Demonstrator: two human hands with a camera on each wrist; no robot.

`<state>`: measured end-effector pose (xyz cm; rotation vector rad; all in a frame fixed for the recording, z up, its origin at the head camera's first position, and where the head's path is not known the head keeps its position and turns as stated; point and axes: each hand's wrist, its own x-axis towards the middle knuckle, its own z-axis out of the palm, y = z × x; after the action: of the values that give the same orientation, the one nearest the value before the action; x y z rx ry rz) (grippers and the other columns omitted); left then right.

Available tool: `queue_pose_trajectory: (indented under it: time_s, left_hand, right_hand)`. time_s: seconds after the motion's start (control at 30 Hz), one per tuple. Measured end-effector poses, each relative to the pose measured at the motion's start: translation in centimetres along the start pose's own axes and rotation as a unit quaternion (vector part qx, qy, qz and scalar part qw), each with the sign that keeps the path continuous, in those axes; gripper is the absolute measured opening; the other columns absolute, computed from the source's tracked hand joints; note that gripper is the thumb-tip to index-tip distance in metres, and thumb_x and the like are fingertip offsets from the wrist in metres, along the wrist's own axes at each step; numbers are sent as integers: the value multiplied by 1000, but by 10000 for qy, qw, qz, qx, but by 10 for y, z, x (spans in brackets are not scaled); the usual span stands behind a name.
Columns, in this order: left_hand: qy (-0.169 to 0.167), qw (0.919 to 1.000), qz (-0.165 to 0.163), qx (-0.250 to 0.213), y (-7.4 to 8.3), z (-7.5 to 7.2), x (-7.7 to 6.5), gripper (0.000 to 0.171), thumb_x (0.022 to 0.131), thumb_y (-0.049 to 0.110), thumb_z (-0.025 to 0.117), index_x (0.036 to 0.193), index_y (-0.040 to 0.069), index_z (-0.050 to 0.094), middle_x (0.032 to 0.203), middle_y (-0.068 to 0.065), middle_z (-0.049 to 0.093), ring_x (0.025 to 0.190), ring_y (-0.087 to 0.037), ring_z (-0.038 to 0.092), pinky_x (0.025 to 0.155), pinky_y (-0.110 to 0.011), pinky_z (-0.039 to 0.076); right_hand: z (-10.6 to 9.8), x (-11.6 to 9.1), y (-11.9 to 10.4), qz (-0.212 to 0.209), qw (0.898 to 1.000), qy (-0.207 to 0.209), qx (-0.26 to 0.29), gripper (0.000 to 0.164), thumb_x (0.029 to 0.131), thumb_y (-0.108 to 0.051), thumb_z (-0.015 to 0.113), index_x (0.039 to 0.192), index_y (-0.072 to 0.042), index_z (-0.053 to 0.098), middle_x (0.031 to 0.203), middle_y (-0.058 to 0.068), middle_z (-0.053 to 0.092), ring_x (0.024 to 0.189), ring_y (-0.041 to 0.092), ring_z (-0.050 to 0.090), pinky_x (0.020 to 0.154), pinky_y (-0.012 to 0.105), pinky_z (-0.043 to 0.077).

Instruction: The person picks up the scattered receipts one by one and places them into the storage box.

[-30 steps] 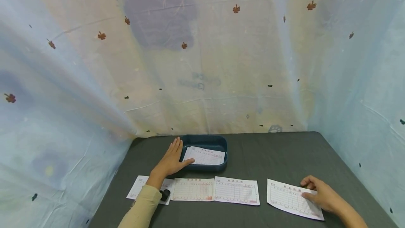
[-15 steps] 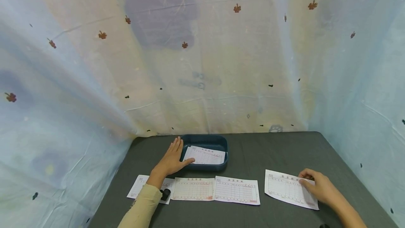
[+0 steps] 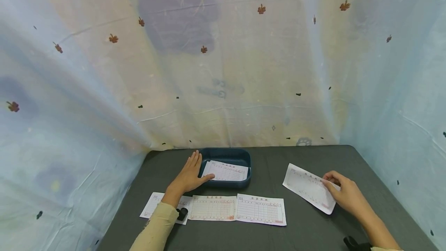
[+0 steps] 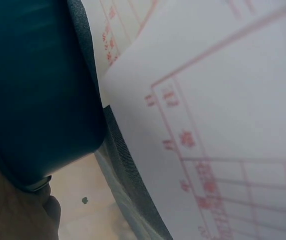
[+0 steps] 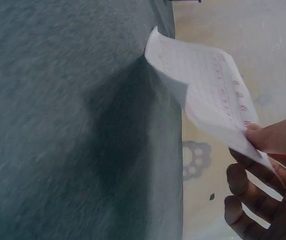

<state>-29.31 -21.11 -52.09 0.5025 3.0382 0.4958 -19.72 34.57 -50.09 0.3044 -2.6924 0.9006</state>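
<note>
My right hand (image 3: pixel 345 195) pinches a white printed form sheet (image 3: pixel 306 184) by its right end, thumb on top and fingers beneath. In the right wrist view the sheet (image 5: pixel 198 70) is lifted and bowed, its shadow falling on the dark cloth. My left hand (image 3: pixel 188 175) rests at the left side of a dark blue tray (image 3: pixel 226 184), its fingers straight along the rim and its thumb reaching over the front edge. Inside the tray lie printed form sheets (image 3: pixel 228 172). The left wrist view shows the tray's outer wall (image 4: pixel 37 95) close by.
In front of the tray, a row of form sheets lies on the dark table (image 3: pixel 265 239): a red-printed one (image 3: pixel 212 208), a purple-printed one (image 3: pixel 261 209), and a white one (image 3: pixel 153 204) partly under the left forearm. A patterned curtain (image 3: pixel 244 69) hangs behind and at both sides.
My right hand has lifted the form sheet and carried it away from me and slightly left, tilting it. My left hand and the tray have stayed in place.
</note>
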Motion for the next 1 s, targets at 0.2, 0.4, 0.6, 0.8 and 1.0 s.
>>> queue_pose_trajectory:
  time_s: [0.2, 0.4, 0.6, 0.8, 1.0]
  left_hand:
    - [100, 9998, 104, -112, 0, 2, -1, 118, 98, 79, 54, 170, -5, 12, 179, -21, 1, 166, -41, 3, 133, -58, 12]
    - [21, 10000, 43, -56, 1, -1, -1, 118, 98, 79, 54, 170, -3, 10, 179, -20, 0, 167, -38, 0, 134, -56, 10]
    - [48, 10000, 65, -43, 2, -2, -1, 117, 99, 78, 55, 170, -4, 10, 179, -22, 2, 166, -40, 2, 134, -57, 11]
    - [36, 10000, 48, -44, 2, -2, 0, 118, 99, 78, 55, 170, -4, 9, 179, -21, 1, 166, -38, 0, 134, -56, 10]
    - [41, 10000, 27, -54, 0, 0, 0, 119, 98, 80, 52, 170, -3, 9, 179, -21, 1, 166, -38, -1, 134, -56, 9]
  right_hand:
    - [5, 9, -10, 13, 9997, 235, 67, 8, 106, -14, 70, 113, -9, 71, 92, 0, 72, 105, 49, 73, 84, 67, 57]
    - [16, 20, -18, -61, 9994, 321, 130, 10, 106, -14, 71, 114, -8, 72, 91, -1, 72, 100, 39, 74, 82, 58, 58]
    - [29, 34, -31, -97, 9994, 256, 195, 11, 104, -13, 73, 114, -8, 73, 90, -1, 72, 90, 26, 71, 74, 43, 56]
    - [36, 47, -43, -277, 9982, 374, 375, 11, 103, -13, 74, 113, -8, 73, 89, -2, 73, 78, 12, 64, 67, 29, 49]
    - [41, 57, -54, -392, 9970, 452, 481, 10, 104, -12, 74, 113, -9, 73, 88, -2, 73, 75, 10, 63, 66, 28, 49]
